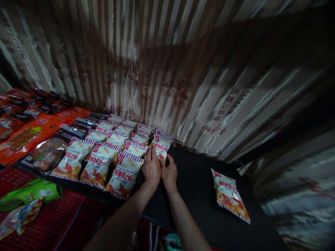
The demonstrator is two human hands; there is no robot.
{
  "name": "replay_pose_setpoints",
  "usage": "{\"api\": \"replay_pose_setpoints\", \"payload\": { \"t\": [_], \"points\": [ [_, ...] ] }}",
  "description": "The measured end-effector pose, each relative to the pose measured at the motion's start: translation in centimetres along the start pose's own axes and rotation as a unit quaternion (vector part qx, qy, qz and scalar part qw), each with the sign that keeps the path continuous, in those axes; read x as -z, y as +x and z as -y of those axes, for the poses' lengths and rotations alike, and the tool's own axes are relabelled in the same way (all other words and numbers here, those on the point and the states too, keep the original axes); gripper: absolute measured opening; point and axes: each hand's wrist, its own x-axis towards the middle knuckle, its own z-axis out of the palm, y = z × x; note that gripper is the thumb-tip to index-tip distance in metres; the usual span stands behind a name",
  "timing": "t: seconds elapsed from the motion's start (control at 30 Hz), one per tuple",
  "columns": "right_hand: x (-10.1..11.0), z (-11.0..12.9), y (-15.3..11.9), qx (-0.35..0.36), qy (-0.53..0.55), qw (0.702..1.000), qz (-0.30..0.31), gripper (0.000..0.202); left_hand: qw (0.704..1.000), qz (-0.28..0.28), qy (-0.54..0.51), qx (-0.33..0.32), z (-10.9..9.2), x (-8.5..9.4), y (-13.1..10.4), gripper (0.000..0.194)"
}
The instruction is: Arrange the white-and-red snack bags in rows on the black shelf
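Two bare forearms (128,218) lie nearest, reaching to a pillow-shaped white plastic snack bag with red lettering and striped ends (161,144), the landmark here. Behind this bag hangs a broad, pleated pale sheet with reddish print (167,80), limiting movement at the back. Beneath it spreads a flat black tabletop (196,184), whose front edge lies closer to the camera than the bag. To the bag's left stand ranks of matching white bags (98,162), propped leaning back, presumably so each front shows; they crowd that side, leaving more elbow-room to its right. Farther left are a red plastic lattice crate (52,223), past the front edge, and flat orange plastic pouches (30,137). Well to the bag's right lies a single matching bag (231,195), black surface showing between. The left hand (151,169) has its fingers nearly straight along the bag's left edge, pressing rather than gripping; the right hand (169,174) has half-curled fingers closed on its lower right corner, likely steadying it upright. How firmly, I cannot tell.
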Motion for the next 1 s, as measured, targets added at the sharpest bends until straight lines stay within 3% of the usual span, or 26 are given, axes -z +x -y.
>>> {"api": "replay_pose_setpoints", "payload": {
  "t": [0.2,0.5,0.67,1.0],
  "points": [
    [0.7,0.1,0.4,-0.034,0.043,0.998,-0.023,0.053,0.998,-0.003,0.064,-0.013,-0.1,-0.1,-0.3,0.052],
    [-0.6,0.7,5.8,-0.149,0.215,0.965,0.0,0.061,0.998,-0.004,0.058,-0.034,0.5,-0.8,-0.4,0.052],
    [-1.8,1.2,7.6,-0.152,0.277,0.947,0.055,0.055,0.998,-0.005,0.051,-0.027,0.7,-1.0,-0.4,0.054],
    [-2.2,1.3,7.6,-0.106,0.232,0.963,0.085,0.048,0.993,-0.013,0.113,-0.037,0.3,-0.7,-0.3,0.049]
  ]
}}
